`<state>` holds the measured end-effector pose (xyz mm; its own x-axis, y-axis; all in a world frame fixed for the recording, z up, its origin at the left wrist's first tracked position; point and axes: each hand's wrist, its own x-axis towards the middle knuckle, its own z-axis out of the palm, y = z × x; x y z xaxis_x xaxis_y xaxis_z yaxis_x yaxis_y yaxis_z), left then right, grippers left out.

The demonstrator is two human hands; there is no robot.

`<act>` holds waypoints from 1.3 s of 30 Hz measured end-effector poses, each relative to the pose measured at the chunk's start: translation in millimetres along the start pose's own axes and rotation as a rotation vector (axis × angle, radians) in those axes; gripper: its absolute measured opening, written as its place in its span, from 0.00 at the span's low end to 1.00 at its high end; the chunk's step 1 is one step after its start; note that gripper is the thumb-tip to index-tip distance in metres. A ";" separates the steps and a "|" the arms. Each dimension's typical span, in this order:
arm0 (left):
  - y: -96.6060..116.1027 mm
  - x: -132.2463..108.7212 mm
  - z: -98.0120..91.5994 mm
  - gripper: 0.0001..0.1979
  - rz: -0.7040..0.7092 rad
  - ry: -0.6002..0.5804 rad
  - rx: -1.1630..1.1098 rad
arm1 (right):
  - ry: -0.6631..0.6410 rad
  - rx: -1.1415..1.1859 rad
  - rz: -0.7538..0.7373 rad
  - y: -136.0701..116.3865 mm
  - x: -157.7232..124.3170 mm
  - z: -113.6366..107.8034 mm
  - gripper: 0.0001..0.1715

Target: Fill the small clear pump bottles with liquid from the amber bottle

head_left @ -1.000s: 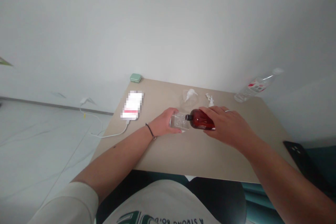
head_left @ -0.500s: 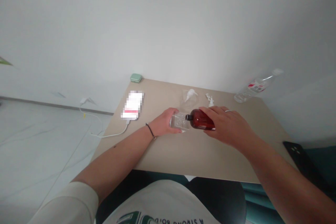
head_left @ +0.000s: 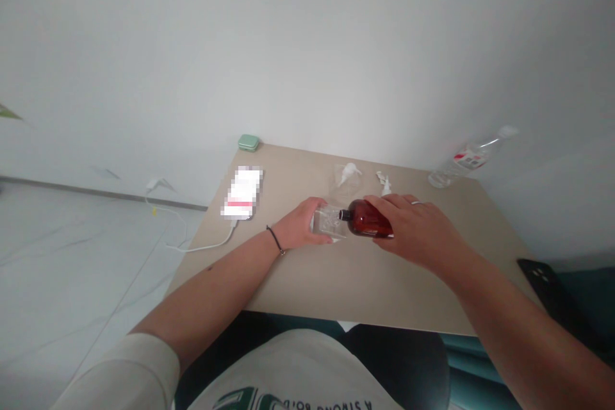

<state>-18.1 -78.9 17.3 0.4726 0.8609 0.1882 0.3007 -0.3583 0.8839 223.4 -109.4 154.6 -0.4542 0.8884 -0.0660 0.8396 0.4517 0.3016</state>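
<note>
Left hand (head_left: 298, 224) wrapped around clear square bottle (head_left: 328, 222), grasping it, bottle lying sideways over tan table (head_left: 365, 288). Right hand (head_left: 416, 230) closed on top of brown bottle (head_left: 369, 219), holding it tight. Brown bottle tipped on side, black neck right by clear bottle. Behind hands: white pump top (head_left: 348, 174), white spray top (head_left: 384, 183). Far corner: plastic water bottle (head_left: 468, 159). Left side: blurry phone (head_left: 241, 193) with white cord (head_left: 204, 245), small green box (head_left: 248, 143).

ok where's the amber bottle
In the head view, the amber bottle sits in the right hand, its black cap beside the clear container in the left hand.
</note>
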 end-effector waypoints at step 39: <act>0.5 0.1 0.1 0.38 0.004 0.003 -0.007 | 0.002 -0.015 0.000 0.1 1.2 0.0 0.38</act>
<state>-17.8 -79.0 17.7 0.4716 0.8605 0.1925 0.2933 -0.3590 0.8861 222.9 -108.3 154.5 -0.4546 0.8884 -0.0644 0.8353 0.4503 0.3155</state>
